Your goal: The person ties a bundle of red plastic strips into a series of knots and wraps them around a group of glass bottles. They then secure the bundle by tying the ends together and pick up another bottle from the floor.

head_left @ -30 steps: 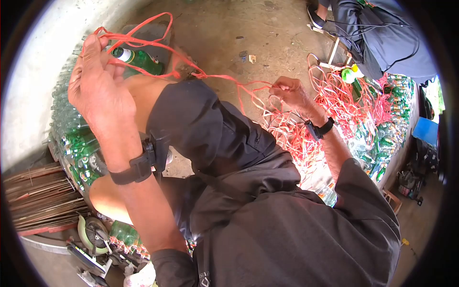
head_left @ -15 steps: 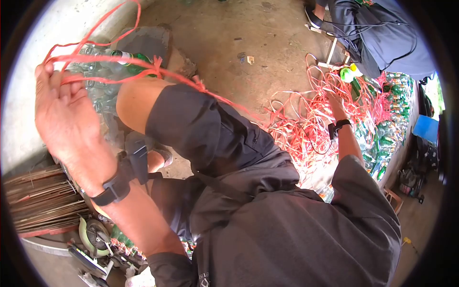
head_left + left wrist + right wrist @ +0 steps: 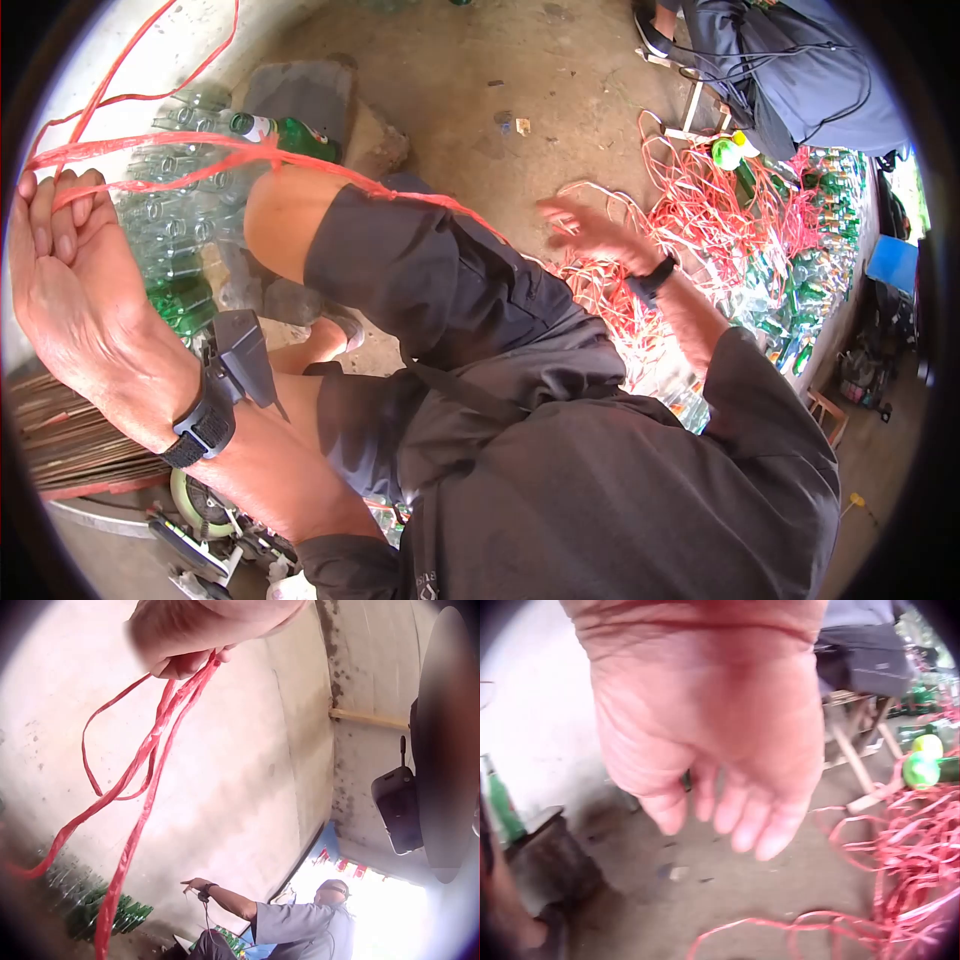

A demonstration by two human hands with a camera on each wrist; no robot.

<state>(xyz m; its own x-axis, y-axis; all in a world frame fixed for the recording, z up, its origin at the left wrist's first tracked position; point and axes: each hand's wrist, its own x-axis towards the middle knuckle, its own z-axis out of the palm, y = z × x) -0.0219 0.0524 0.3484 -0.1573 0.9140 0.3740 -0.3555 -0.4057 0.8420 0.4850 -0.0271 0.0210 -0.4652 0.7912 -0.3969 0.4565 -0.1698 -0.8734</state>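
Note:
At the far left of the head view my left hand (image 3: 85, 270) holds red plastic twine (image 3: 200, 150) in curled fingers. The strands run from it across my knee to the right. In the left wrist view several red strands (image 3: 142, 757) hang from the left hand (image 3: 210, 626). My right hand (image 3: 600, 240), fingers loosely extended, is beside the tangled twine pile (image 3: 710, 200). The right wrist view shows that hand (image 3: 712, 742) with nothing in its fingers, left of the pile (image 3: 915, 862).
Rows of glass bottles (image 3: 170, 215) stand by the wall at left. A green bottle (image 3: 300, 138) lies near a grey slab (image 3: 300, 92). More bottles (image 3: 800, 290) are at right. Another person (image 3: 820, 80) sits at top right. Thin sticks (image 3: 90, 440) are stacked at lower left.
My left hand has moved left and slightly down with the twine, drawing it out. My right hand let go of the strand, reached over the pile, then came back left.

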